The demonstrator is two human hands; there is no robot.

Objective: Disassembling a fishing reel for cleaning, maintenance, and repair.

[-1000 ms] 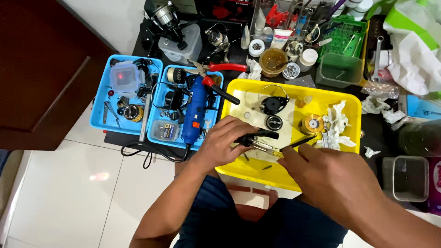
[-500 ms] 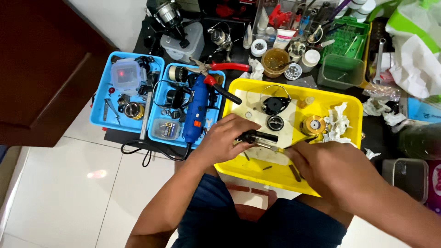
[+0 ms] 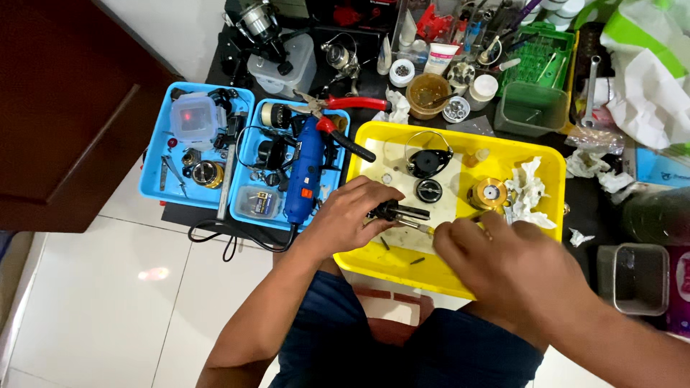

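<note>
Over yellow tray [image 3: 546, 162], L hand [image 3: 352, 215] gripping black part [image 3: 395, 212], R hand [image 3: 503, 266] fingertips at its tip.

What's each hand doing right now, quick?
Left hand: closed on a small black metal part over the yellow plastic tray.
Right hand: fingers curled at the part's tip; grip cannot be told.

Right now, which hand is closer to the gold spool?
Right. The right hand sits just below the gold spool; the left hand is farther left, holding a black part.
</note>
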